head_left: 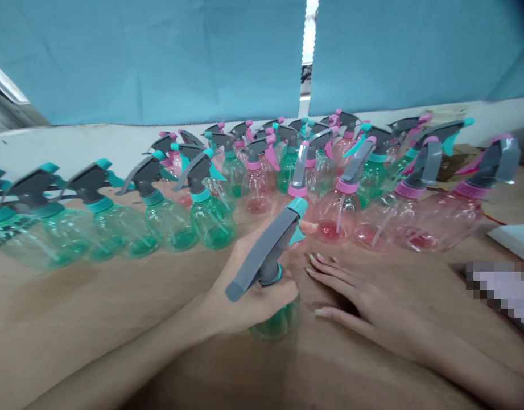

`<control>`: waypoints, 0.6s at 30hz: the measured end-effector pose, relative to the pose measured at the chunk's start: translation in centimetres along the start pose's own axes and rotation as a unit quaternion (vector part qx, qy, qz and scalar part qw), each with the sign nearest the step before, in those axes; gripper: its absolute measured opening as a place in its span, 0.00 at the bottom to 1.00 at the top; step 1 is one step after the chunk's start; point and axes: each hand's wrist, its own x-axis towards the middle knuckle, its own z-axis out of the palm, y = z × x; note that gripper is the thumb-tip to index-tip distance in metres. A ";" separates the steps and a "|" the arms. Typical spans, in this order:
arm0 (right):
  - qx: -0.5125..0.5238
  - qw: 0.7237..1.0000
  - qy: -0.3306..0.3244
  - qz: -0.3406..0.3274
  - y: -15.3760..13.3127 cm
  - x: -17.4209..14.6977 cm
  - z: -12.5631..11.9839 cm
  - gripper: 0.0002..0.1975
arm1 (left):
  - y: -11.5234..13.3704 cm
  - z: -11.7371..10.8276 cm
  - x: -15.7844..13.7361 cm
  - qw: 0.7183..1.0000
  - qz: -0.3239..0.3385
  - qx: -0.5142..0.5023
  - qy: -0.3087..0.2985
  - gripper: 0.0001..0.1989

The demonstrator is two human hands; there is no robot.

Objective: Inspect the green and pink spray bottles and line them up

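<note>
My left hand [244,285] is wrapped round the neck of a green spray bottle [279,322], which stands near the front of the table. Its grey head [265,245] has a turquoise nozzle and trigger and points away to the upper right. The fingers cover part of the neck and upper body. Just to the right, my right hand [351,290] lies low over the table with its fingers spread, holding nothing. Beyond both hands, the closest bottles are a green spray bottle [213,225] at left and a pink spray bottle [336,219] at right.
A row of green spray bottles [136,233] runs left across the wooden table [129,319]. Pink ones [441,222] curve off to the right, with more of both colours behind. Blue cloth [172,62] hangs at the back. A pixelated flat object [504,290] lies at the right edge.
</note>
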 end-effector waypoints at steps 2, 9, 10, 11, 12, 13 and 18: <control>0.003 1.000 0.003 -0.001 0.0 0.0 0.0 0.32 | 0.0 0.3 -0.1 1.000 0.006 0.001 0.012 0.04; 0.015 1.000 0.010 -0.007 -0.1 -0.1 0.1 0.32 | 0.1 0.3 -0.1 1.000 0.026 0.008 0.010 0.11; 0.017 1.000 0.009 -0.007 -0.1 -0.1 0.0 0.32 | 0.1 0.3 0.0 0.999 0.028 0.009 0.011 0.11; 0.017 1.000 0.009 -0.007 -0.1 -0.1 0.0 0.32 | 0.1 0.3 0.0 0.999 0.031 0.010 0.013 0.12; 0.016 1.000 0.008 -0.007 -0.1 -0.1 -0.1 0.32 | 0.1 0.3 0.0 0.999 0.033 0.012 0.013 0.12; 0.012 1.000 0.006 -0.006 -0.1 -0.1 -0.1 0.32 | 0.1 0.3 0.1 0.999 0.034 0.014 0.013 0.12; -0.002 1.000 0.000 -0.004 -0.1 -0.1 -0.1 0.33 | 0.3 0.3 0.2 0.999 0.030 0.014 0.010 0.13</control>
